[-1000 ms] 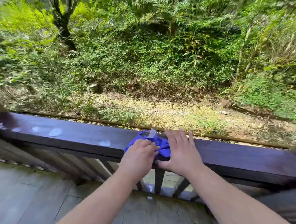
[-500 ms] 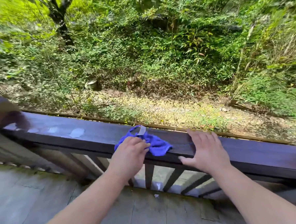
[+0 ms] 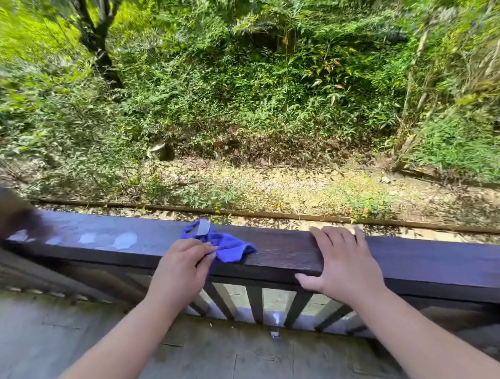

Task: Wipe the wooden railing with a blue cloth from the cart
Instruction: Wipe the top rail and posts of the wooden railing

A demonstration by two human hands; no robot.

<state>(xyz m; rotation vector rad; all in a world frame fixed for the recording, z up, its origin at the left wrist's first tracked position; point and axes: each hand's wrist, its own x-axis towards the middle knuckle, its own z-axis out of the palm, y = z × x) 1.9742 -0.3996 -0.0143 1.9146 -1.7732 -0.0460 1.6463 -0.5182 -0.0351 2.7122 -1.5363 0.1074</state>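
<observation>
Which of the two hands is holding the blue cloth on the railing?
The left hand grips the blue cloth on the wooden railing. The right hand lies flat and empty on the rail, apart from the cloth.

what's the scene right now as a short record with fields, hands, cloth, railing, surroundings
left hand: closed on the blue cloth, pressing it to the railing top
right hand: flat and open on the railing, apart from the cloth, thumb over the near edge
blue cloth: bunched on the top rail, white tag sticking up at its far side
wooden railing: dark, with pale patches left of the cloth
balusters: dark slats below the rail
floor: grey slabs
beyond: green bushes, a tree trunk
</observation>
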